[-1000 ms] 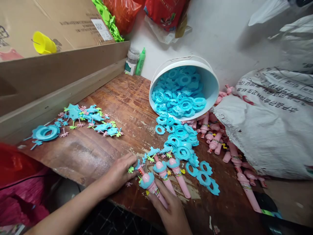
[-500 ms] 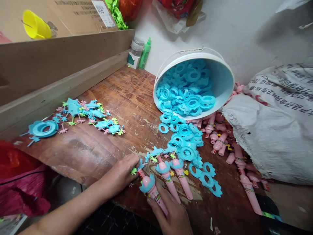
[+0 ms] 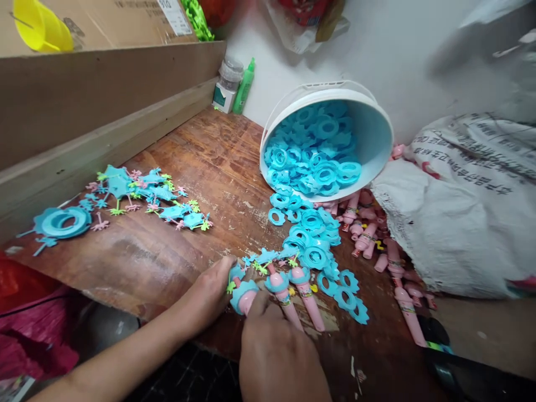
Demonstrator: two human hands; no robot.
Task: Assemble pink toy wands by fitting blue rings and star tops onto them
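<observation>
A pink tube-shaped plastic toy (image 3: 248, 301) with a scalloped blue collar lies between my two hands at the table's front edge. My left hand (image 3: 215, 285) is closed at its far end, pinching a blue plastic piece (image 3: 237, 272) with small green figures by the striped tip. Over the pink body is my right hand (image 3: 278, 340), fingers curled round it just below the collar and hiding most of the tube. Two similar pink toys (image 3: 307, 298) with blue collars and blue tops lie side by side to the right of it.
A white bucket (image 3: 385, 139) on its side spills blue rings (image 3: 316, 258) onto the table. More pink toys (image 3: 366, 237) lie beside a white woven sack (image 3: 456, 223). Blue star-shaped pieces (image 3: 119, 181) and stacked rings (image 3: 62, 222) sit at left, near a wooden ledge (image 3: 125, 128).
My right hand has moved forward along the pink toy, up to the collar, its back now covering the tube. My left hand stays at the tip. The view has shifted slightly.
</observation>
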